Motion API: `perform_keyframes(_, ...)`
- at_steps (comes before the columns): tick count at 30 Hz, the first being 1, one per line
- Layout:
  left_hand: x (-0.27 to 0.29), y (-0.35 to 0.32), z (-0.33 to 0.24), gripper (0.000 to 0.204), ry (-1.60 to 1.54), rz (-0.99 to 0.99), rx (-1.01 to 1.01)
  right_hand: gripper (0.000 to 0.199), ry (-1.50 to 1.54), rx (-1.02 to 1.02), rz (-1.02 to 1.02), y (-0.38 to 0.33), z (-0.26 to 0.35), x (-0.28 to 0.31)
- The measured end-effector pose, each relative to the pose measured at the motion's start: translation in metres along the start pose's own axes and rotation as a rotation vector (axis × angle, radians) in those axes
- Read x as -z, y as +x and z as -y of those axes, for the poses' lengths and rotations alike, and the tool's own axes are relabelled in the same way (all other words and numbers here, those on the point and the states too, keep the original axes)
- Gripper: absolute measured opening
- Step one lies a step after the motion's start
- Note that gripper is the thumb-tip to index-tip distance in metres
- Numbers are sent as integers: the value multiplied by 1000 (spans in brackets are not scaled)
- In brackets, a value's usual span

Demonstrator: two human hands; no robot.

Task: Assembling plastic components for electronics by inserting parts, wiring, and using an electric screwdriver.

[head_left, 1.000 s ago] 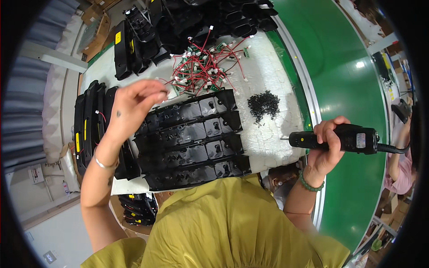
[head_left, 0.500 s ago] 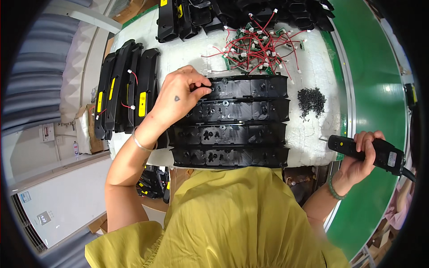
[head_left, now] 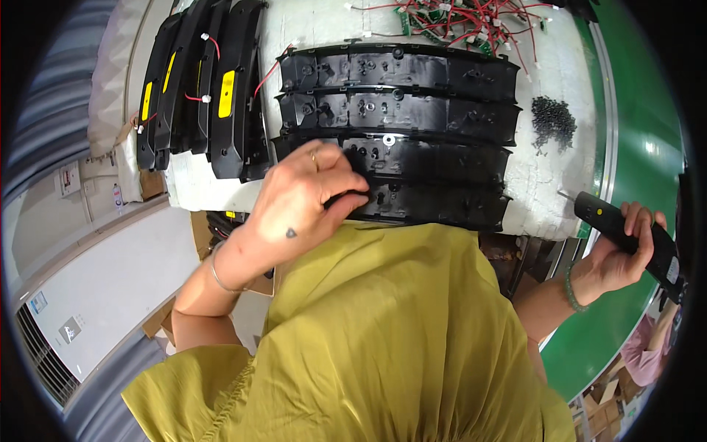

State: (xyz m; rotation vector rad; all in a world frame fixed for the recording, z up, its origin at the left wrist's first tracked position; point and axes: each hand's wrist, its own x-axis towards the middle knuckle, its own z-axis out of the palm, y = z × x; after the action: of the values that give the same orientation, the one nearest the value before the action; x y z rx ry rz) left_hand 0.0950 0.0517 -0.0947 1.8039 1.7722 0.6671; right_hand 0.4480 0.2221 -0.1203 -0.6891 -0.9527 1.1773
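Note:
Four black plastic housings lie in stacked rows before me; the nearest one (head_left: 442, 204) is by my body, the farthest (head_left: 434, 71) toward the back. My left hand (head_left: 305, 199) is over the left part of the nearest housing, thumb and forefinger pinched together; whatever is between them is hidden. Small dark posts or screws (head_left: 374, 153) stand in the third housing just beyond my fingers. Off to the right, my right hand (head_left: 626, 250) is wrapped round a black electric screwdriver (head_left: 615, 221), its thin bit pointing left, held away from the housings.
A pile of small black screws (head_left: 554, 123) lies right of the housings on the white foam sheet (head_left: 549, 202). Circuit boards with red wires (head_left: 471, 22) are heaped at the back. Black assemblies with yellow labels (head_left: 227, 96) stand left. Beyond the right edge stretches a green surface (head_left: 641, 110).
My left hand has moved from the farthest housing to the nearest one, still pinched. The view has shifted, so the housings appear higher. My right hand keeps hold of the electric screwdriver.

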Motion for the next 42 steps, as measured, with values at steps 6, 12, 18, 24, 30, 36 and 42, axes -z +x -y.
perform_keyframes(6,-30,-22,4,17,40,-69,33,27,18,-57,44,6,0,6)
perform_keyframes(12,-41,-21,-1,13,157,-125,63,26,-59,33,-5,-1,5,0)
perform_keyframes(18,-45,-26,-6,20,225,-189,75,29,-58,123,69,-17,10,-34)
perform_keyframes(24,-40,-26,-8,15,256,-151,49,31,31,195,117,-16,1,-58)
perform_keyframes(30,-18,-3,-21,15,110,-29,34,27,6,170,64,-5,-14,-67)
perform_keyframes(36,-32,56,-35,14,20,-146,-384,30,63,223,158,-7,5,-62)
perform_keyframes(42,-86,132,-50,18,-115,-138,-614,35,147,241,259,-18,36,-69)
